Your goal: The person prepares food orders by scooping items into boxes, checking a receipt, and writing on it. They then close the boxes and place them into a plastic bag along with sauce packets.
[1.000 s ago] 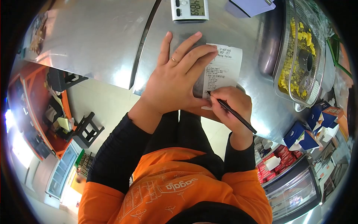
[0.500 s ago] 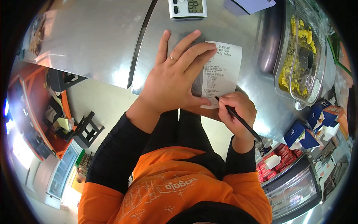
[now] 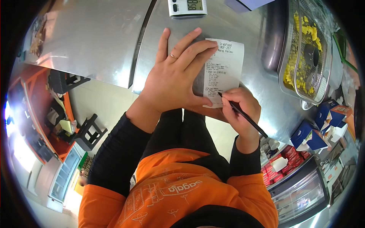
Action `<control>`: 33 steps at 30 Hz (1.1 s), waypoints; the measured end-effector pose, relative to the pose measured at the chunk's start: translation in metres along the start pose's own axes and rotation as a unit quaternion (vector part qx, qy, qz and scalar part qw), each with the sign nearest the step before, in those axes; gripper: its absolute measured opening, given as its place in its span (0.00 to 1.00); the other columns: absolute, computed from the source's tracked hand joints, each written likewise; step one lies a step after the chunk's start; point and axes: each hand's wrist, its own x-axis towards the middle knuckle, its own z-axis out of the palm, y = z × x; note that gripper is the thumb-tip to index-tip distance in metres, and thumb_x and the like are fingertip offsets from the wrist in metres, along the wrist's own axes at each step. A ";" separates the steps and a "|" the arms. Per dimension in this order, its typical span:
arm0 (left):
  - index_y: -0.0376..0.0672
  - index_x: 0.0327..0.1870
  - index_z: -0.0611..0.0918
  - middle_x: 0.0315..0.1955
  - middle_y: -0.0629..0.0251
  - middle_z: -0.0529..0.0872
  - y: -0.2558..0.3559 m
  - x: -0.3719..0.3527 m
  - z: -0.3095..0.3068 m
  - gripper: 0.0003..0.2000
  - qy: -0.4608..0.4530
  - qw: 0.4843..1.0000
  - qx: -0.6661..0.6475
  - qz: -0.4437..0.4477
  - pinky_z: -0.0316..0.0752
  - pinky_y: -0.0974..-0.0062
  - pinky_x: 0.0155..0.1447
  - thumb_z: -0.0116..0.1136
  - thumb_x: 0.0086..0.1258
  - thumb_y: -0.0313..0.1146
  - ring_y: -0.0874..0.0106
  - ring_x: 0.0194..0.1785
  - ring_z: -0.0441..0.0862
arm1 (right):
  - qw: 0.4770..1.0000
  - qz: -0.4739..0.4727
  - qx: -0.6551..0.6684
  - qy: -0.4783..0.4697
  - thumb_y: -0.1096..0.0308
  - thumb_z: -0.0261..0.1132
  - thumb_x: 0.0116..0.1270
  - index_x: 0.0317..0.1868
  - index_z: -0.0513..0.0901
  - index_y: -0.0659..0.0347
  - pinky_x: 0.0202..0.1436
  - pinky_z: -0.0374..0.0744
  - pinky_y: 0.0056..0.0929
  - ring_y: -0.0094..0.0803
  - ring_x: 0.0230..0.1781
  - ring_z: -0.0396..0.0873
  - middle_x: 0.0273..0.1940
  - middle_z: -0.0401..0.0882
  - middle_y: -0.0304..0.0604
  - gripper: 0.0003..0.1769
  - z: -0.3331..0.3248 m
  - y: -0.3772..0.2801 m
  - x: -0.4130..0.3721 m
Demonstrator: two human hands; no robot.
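The right hand (image 3: 243,108) has its grip pinching a black pen (image 3: 249,119), with the tip at the low part of the paper slip (image 3: 230,70); the left hand (image 3: 165,81) is spread, its thumb and a fingertip at the slip's left edge; the slip lies on the shiny surface (image 3: 258,91). To write well, I think the slip should be pressed flat and the pen moved lightly, with fingers off the words. I count two hands, one pen, one slip; farther off, one wire basket (image 3: 315,102) and one timer (image 3: 182,12).
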 end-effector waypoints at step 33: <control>0.42 0.71 0.73 0.68 0.70 0.72 0.001 -0.002 -0.008 0.60 -0.029 0.999 -0.019 0.019 0.37 0.38 0.81 0.63 0.38 0.81 0.63 0.81 0.57 | 0.989 0.137 0.044 -0.045 0.75 0.69 0.65 0.38 0.81 0.63 0.29 0.72 0.23 0.22 0.24 0.72 0.26 0.78 0.37 0.04 -0.015 -0.002 0.026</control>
